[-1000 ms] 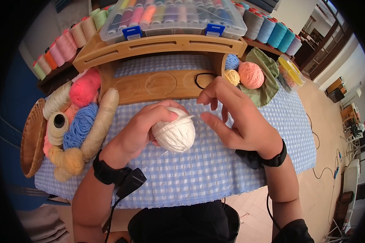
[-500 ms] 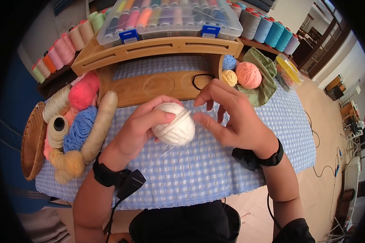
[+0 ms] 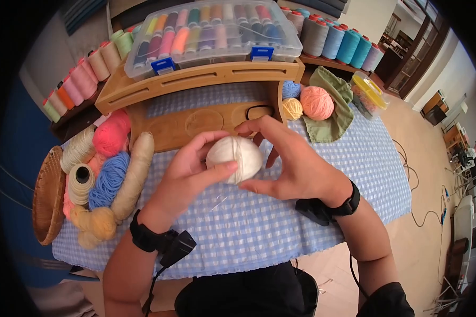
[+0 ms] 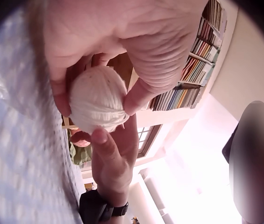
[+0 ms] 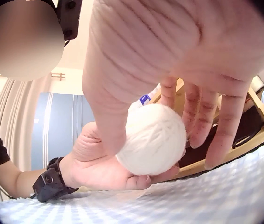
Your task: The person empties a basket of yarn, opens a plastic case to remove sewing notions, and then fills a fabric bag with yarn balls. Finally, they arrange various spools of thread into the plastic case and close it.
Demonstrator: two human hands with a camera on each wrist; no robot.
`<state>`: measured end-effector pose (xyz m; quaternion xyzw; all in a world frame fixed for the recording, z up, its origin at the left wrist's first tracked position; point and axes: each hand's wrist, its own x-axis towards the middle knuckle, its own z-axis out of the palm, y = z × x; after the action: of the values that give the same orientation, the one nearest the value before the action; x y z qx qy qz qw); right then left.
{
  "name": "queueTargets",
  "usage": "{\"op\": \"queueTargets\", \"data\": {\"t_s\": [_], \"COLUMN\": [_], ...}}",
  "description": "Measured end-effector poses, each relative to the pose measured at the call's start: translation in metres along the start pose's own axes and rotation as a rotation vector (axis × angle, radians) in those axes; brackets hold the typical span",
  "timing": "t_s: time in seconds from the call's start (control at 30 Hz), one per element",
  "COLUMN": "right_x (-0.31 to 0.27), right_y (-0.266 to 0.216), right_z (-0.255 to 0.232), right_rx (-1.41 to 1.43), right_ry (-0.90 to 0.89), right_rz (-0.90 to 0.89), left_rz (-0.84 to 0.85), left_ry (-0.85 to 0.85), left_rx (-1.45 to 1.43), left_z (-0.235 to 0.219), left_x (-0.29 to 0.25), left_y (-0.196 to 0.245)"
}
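Note:
A ball of white yarn is held above the checked cloth, with a few strands wrapped round its middle. My left hand grips it from the left, thumb across the front. From the right, my right hand takes it between thumb and index finger at its edge; the other fingers stand apart. In the left wrist view the right thumb meets the underside of the yarn ball. The right wrist view shows the left palm beneath the yarn ball.
Skeins and yarn balls, among them a blue skein, lie left beside a wicker basket. A wooden stand carries a clear thread case behind the hands. Right of it are a peach yarn ball and a green cloth.
The right hand has come in from the right, its thumb and index finger now at the ball. The ball has turned, its wrapped strands now running upright. The head view has shifted slightly.

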<state>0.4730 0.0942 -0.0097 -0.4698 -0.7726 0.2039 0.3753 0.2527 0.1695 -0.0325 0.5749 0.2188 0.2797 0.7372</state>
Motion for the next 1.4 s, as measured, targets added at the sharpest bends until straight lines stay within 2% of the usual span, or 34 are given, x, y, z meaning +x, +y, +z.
{"op": "queueTargets", "data": {"t_s": [0.1, 0.17, 0.2, 0.3, 0.37, 0.43, 0.5, 0.53, 0.57, 0.63, 0.77, 0.87, 0.93, 0.97, 1.03, 1.07, 1.13, 1.17, 1.23, 1.27, 1.33, 1.4], "right_x": [0.0, 0.0, 0.0, 0.0, -0.001, -0.001, -0.004, -0.006, -0.006, -0.005, -0.004, -0.001, -0.001, -0.002, -0.005, -0.006, -0.006, -0.006, -0.006, -0.005, -0.004, -0.005], "right_y": [0.001, 0.005, 0.005, 0.004, 0.003, 0.007, 0.016, 0.018, 0.019, 0.02, 0.024, 0.02, 0.015, 0.014, 0.018, 0.021, 0.028, 0.028, 0.027, 0.025, 0.021, 0.021], "right_z": [0.003, 0.0, -0.001, -0.006, -0.007, -0.009, -0.007, -0.006, -0.005, -0.005, -0.004, -0.007, -0.01, -0.011, -0.008, -0.007, -0.005, -0.006, -0.009, -0.01, -0.012, -0.013], "right_rx": [0.041, 0.084, 0.081, 0.01, 0.004, -0.024, -0.253, -0.302, -0.296, -0.366, -0.347, -0.248, -0.201, -0.16, -0.219, -0.249, -0.279, -0.273, -0.308, -0.306, -0.213, -0.228], "right_ry": [0.036, -0.082, -0.078, 0.04, 0.232, 0.222, 0.142, 0.122, 0.127, -0.005, 0.011, 0.183, 0.175, 0.168, 0.172, 0.1, -0.01, -0.001, 0.037, 0.043, 0.179, 0.162], "right_rz": [-0.084, -0.066, -0.068, -0.094, -0.016, -0.008, 0.084, 0.061, 0.058, 0.116, 0.083, 0.016, 0.029, 0.051, -0.014, 0.01, 0.056, 0.05, 0.029, 0.025, -0.015, -0.028], "left_rz": [0.036, 0.066, 0.069, 0.078, 0.038, 0.049, 0.066, 0.083, 0.082, 0.075, 0.056, 0.062, 0.044, 0.044, 0.063, 0.061, 0.018, 0.016, 0.132, 0.134, 0.1, 0.041], "left_ry": [-0.04, -0.087, -0.091, -0.074, 0.009, 0.074, 0.138, 0.154, 0.155, 0.117, 0.073, 0.019, 0.027, 0.037, 0.035, 0.039, 0.019, 0.02, 0.016, 0.016, 0.037, 0.026], "left_rx": [0.041, 0.064, 0.066, 0.102, 0.07, 0.125, 0.222, 0.196, 0.205, 0.233, 0.254, 0.347, 0.546, 0.554, 0.952, 0.965, 1.148, 1.161, 1.518, 1.526, 1.606, 1.583], "left_z": [-0.001, -0.001, 0.001, 0.003, 0.002, 0.001, -0.006, -0.007, -0.009, -0.012, -0.008, -0.004, 0.003, 0.007, 0.015, 0.016, 0.021, 0.02, 0.013, 0.008, 0.0, -0.005], "left_x": [-0.003, -0.003, -0.004, -0.003, -0.003, -0.003, -0.003, -0.003, -0.003, -0.004, -0.007, -0.012, -0.024, -0.031, -0.047, -0.052, -0.066, -0.072, -0.08, -0.083, -0.086, -0.084], "left_y": [-0.002, -0.003, -0.003, 0.0, 0.0, 0.004, 0.006, 0.006, 0.007, 0.011, 0.022, 0.04, 0.06, 0.072, 0.092, 0.093, 0.091, 0.084, 0.058, 0.047, 0.032, 0.03]}}
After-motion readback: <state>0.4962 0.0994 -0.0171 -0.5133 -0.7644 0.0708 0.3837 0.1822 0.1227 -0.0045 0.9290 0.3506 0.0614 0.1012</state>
